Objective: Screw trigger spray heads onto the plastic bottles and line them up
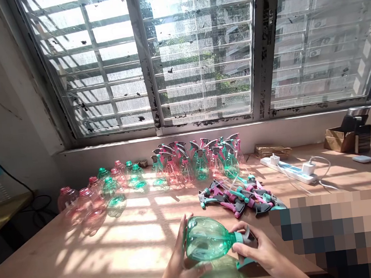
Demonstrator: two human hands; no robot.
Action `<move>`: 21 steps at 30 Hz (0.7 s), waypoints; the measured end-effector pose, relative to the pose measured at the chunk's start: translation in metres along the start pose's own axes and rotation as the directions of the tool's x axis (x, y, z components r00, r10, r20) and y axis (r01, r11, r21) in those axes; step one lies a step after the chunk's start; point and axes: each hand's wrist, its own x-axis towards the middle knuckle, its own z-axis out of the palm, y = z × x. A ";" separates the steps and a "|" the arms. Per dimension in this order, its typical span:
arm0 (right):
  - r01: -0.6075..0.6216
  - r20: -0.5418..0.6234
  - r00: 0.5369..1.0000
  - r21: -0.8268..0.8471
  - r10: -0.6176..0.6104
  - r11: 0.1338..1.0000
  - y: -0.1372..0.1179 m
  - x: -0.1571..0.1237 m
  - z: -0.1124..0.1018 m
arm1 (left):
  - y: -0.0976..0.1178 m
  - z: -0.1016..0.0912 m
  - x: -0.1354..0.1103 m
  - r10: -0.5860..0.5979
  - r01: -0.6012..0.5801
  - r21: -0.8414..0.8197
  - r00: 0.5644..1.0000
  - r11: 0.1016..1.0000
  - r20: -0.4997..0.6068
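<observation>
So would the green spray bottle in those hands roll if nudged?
The green spray bottle seems light for its size: see-through, no liquid visible. Its rounded body would probably roll, though the jutting spray head might stop it. The glossy surface could be slippery.

Saw translucent green bottle (205, 239) with turquoise collar (238, 237); pink, teal and grey spray heads (239, 207); pinkish-red bottles (92, 207); tan desk (143, 239) barred with sunlight.

We judge this a workroom: translucent green and pink plastic bottles (201, 169) cluster toward the back edge of a brown wooden table (144, 246), near heaped pink, teal and grey plastic spray heads (240, 196).
</observation>
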 end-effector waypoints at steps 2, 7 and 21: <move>-0.007 0.001 1.000 -0.002 0.007 1.000 -0.001 0.000 0.000 | 0.001 0.001 -0.001 -0.010 0.010 -0.001 1.000 1.000 -0.008; -0.021 0.041 0.999 -0.019 0.022 1.000 -0.004 0.001 -0.003 | 0.004 0.003 -0.001 0.006 -0.006 0.091 1.000 0.996 -0.002; -0.010 0.059 0.998 0.017 0.009 1.000 0.002 0.002 -0.004 | 0.004 -0.002 0.000 0.052 -0.044 0.220 0.998 0.974 -0.032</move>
